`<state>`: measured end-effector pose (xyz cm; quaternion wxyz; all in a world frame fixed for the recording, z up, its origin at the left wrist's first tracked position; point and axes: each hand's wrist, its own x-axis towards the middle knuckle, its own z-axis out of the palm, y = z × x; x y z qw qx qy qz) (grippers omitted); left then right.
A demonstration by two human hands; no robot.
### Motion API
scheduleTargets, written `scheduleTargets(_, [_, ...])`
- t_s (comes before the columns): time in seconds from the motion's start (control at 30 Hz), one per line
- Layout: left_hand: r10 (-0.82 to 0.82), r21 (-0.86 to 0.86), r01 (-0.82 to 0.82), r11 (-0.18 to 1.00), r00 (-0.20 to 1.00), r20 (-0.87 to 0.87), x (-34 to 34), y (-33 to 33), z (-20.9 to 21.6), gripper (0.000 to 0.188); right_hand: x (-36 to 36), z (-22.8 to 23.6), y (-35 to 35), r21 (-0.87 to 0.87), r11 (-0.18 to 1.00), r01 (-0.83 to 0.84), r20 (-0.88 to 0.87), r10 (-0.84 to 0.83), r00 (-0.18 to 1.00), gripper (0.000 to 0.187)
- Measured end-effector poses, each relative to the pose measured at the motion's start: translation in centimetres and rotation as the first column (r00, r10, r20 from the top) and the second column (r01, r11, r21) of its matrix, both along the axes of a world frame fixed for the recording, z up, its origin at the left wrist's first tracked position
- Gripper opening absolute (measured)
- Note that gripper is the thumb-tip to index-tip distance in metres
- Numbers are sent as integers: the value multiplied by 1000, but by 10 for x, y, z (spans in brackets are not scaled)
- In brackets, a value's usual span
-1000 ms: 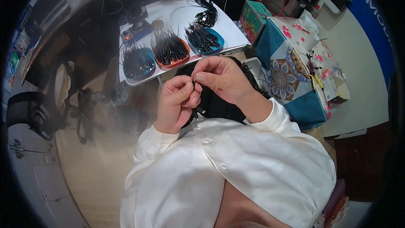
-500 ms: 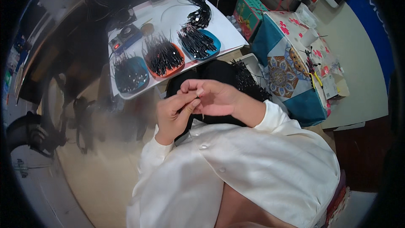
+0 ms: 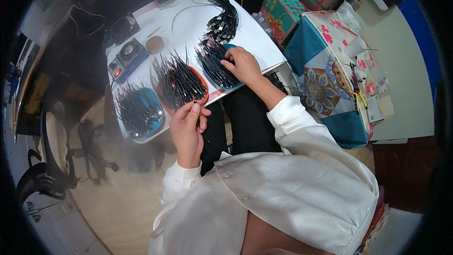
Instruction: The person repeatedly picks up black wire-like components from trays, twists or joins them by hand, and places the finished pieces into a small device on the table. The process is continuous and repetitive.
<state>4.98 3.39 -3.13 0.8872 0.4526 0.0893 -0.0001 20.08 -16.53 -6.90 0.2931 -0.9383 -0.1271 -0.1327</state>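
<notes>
My left hand (image 3: 188, 130) is closed in a pinch in front of the orange tray (image 3: 205, 95). Between its thumb and finger is a thin black wire with a small dark tip (image 3: 195, 101). Over the right-hand blue tray (image 3: 230, 46), my right hand (image 3: 245, 66) has its thumb and fingers closed on the edge of a bundle of black wires (image 3: 214, 63); how many it grips is hidden. Another heap of black wires (image 3: 179, 85) fills the orange tray. Shorter-looking black wires (image 3: 137, 106) lie in the left blue tray (image 3: 155, 101).
The white table (image 3: 264, 52) also bears a blue-grey device with a red light (image 3: 126, 58), a small round dish (image 3: 154, 45) and a bunch of black cables (image 3: 224, 21). To the right are a green box (image 3: 281, 14), a patterned cloth (image 3: 321, 87) and yellow-handled pliers (image 3: 361, 97).
My hands have parted from their meeting place above my lap. The right moved forward to the right blue tray; the left moved slightly forward near the orange tray. The view has shifted.
</notes>
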Motion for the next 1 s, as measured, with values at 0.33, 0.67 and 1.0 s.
scheduleTargets(0.33, [74,-19,-74,997,997,0,14,-11,17,21,-10,34,17,446,895,-11,70,-22,997,11])
scheduleTargets(0.67, [94,-45,-86,995,968,234,8,-30,45,19,-138,101,38,672,720,-172,-131,344,930,10])
scheduleTargets(1.0, [-9,-35,16,999,979,201,-16,-29,50,18,-135,128,15,769,602,-214,-110,454,884,15])
